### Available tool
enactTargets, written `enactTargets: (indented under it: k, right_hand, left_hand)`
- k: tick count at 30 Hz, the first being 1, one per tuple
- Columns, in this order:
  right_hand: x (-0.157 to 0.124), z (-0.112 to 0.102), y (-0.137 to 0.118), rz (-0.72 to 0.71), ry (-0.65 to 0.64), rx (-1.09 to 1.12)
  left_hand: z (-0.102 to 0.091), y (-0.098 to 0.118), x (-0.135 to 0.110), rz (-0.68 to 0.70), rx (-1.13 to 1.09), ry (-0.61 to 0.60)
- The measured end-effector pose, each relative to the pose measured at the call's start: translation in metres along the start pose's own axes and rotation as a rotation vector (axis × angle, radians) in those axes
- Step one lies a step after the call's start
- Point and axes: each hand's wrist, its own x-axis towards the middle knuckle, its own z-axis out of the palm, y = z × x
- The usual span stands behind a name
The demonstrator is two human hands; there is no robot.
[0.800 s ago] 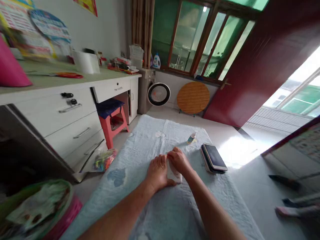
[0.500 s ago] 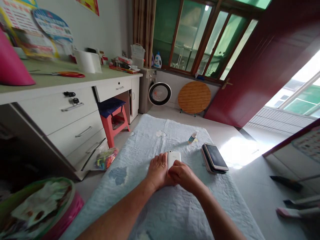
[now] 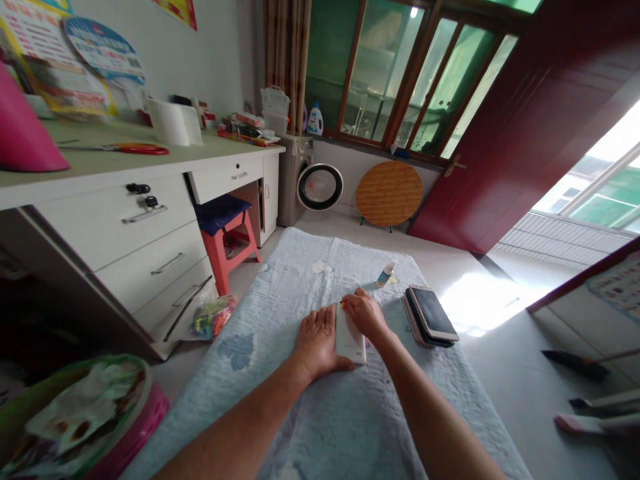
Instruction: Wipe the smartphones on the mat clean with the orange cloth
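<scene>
A white smartphone [image 3: 349, 340] lies back-up on the blue cloth cover [image 3: 320, 267]. My left hand [image 3: 319, 343] holds it along its left side, the thumb reaching across its near end. At the far end of the phone, by the camera, my right hand [image 3: 363, 313] is closed with its fingertips pressed together. A tiny orange spot shows at those fingertips; what they pinch is too small to name. Beyond the right hand stands a small spray bottle [image 3: 385, 274] with a clear cap. A stack of phones [image 3: 431, 317] lies to the right, its top one screen-up.
On the left is a white desk [image 3: 150, 233] bearing scissors [image 3: 133, 149] and a paper roll [image 3: 175, 123]. A pink stool [image 3: 231, 250] stands under it. A lined bin [image 3: 135, 427] is at the lower left. At the back, a washing machine door [image 3: 320, 187] hangs open.
My right hand has moved away from me along the phone, from its near end to the camera end. The lower back of the phone is now uncovered. My left hand stays at its side.
</scene>
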Motion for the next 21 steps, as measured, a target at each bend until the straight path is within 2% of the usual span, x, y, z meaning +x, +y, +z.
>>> enactTargets:
  k: [6,13,21]
  right_hand:
    - [0.015,0.008,-0.011,-0.068,-0.038,-0.110]
    - [0.015,0.005,-0.016,-0.129,-0.041,-0.149]
    - [0.018,0.004,-0.020,-0.207,-0.130,-0.152]
  left_hand:
    - [0.001,0.000,0.000,0.001,-0.006,0.005]
    - [-0.002,0.002,0.000,-0.012,-0.015,0.019]
    - [-0.003,0.002,0.000,-0.031,-0.045,0.015]
